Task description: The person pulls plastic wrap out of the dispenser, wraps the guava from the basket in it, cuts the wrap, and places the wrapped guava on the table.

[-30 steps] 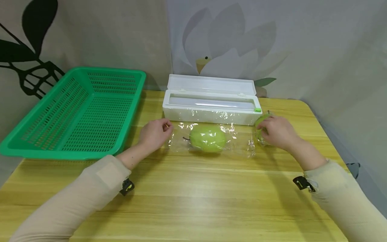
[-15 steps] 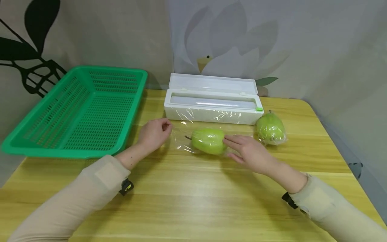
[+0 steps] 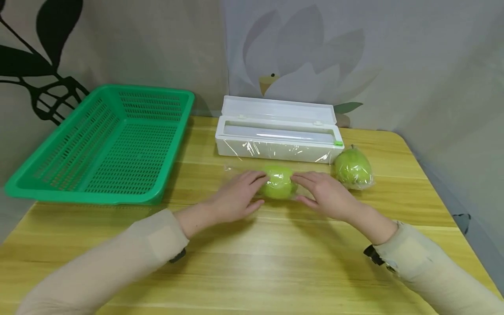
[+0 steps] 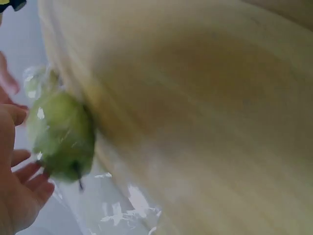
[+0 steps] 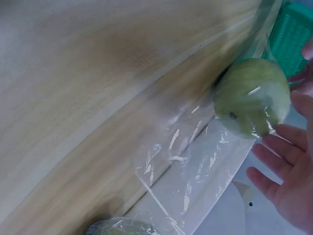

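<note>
A green pear (image 3: 278,181) lies on its side on the table under clear cling film (image 5: 188,159). My left hand (image 3: 236,199) is at its stem end, with fingertips at the film-covered fruit. Opposite it, my right hand (image 3: 330,197) has extended fingers touching the other end. In the left wrist view the stem of the pear (image 4: 61,134) points away from the fingers, and film spreads out beyond it. The right wrist view shows the film stretched smooth over the pear (image 5: 252,95) and wrinkled beside it. A second pear (image 3: 352,166), wrapped in film, stands to the right.
Behind the pear is a white cling film dispenser box (image 3: 275,146) with its lid up and a roll inside. A green perforated basket (image 3: 94,197) stands at the left of the wooden table (image 3: 252,271). A patterned curtain (image 3: 157,43) hangs behind.
My right hand has left the wrapped pear and come left to the lying pear's end. My left hand has moved right from the film's left edge to the stem end, its fingers now extended.
</note>
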Tool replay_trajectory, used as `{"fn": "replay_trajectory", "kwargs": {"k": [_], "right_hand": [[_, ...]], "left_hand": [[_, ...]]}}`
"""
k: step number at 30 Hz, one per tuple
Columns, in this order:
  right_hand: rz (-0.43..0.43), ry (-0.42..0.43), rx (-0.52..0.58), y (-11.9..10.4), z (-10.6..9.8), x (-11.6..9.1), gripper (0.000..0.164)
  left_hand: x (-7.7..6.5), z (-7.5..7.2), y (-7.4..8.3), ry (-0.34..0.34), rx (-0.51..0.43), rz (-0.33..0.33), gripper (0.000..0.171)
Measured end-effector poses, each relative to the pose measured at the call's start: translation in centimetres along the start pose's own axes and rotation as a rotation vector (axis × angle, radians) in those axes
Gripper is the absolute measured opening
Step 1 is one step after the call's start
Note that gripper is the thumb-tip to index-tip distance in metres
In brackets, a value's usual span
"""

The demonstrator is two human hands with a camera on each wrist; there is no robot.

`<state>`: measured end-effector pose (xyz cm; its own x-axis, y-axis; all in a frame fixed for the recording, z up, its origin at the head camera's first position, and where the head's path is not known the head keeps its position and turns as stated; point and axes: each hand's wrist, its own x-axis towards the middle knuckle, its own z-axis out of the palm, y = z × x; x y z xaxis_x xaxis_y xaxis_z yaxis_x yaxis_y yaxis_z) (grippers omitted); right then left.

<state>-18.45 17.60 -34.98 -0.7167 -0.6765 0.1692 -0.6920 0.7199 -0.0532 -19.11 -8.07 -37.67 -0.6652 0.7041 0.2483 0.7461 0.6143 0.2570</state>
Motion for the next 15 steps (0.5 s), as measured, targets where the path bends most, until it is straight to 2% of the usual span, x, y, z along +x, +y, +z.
{"fn": "replay_trajectory", "kwargs": {"k": [3,8,15], "right_hand": [[0.037,-0.03,0.047,0.1,0.2,0.4,0.057],[0.101,-0.081,0.091,0.4,0.4,0.9,0.063],[0.149,-0.084,0.159,0.7,0.3,1.7,0.066]], "left_hand": [[0.4,0.7,-0.3,-0.016,-0.03,-0.053,0.06],[1.3,0.9,-1.1,0.037,-0.116,-0.086,0.055],[2.5,0.6,-1.8,0.017,-0.249,-0.146,0.049]]}}
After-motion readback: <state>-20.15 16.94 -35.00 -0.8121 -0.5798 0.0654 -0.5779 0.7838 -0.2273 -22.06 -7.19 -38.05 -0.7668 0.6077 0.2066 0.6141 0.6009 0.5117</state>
